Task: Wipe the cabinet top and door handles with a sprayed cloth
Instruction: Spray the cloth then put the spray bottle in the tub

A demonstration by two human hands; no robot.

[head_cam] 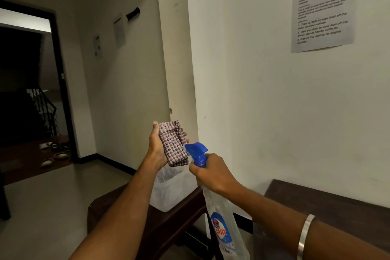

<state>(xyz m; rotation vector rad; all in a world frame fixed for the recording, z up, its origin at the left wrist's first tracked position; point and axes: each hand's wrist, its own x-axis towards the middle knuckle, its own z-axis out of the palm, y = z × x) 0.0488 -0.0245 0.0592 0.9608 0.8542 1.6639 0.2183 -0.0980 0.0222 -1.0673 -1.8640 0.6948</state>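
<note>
A folded checked cloth (173, 143) is gripped in the left hand (157, 143) while the blue-nozzled spray bottle (219, 213) (neck clenched by the right hand (213, 173)) is aimed closely; short bursts are advised

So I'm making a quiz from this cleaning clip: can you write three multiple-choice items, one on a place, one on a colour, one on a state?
1. Where is the folded checked cloth?
A. on the floor
B. in the left hand
C. pinned to the wall

2. What colour is the trigger head of the clear plastic spray bottle?
A. blue
B. red
C. yellow

3. What is the right hand doing?
A. hanging open
B. pressing flat on the wall
C. gripping the bottle's neck

Answers: 1 B, the fingers wrap the cloth, held upright in front of the wall. 2 A, the nozzle pointing toward the cloth is blue. 3 C, the fingers curl round the neck just below the trigger.
</note>
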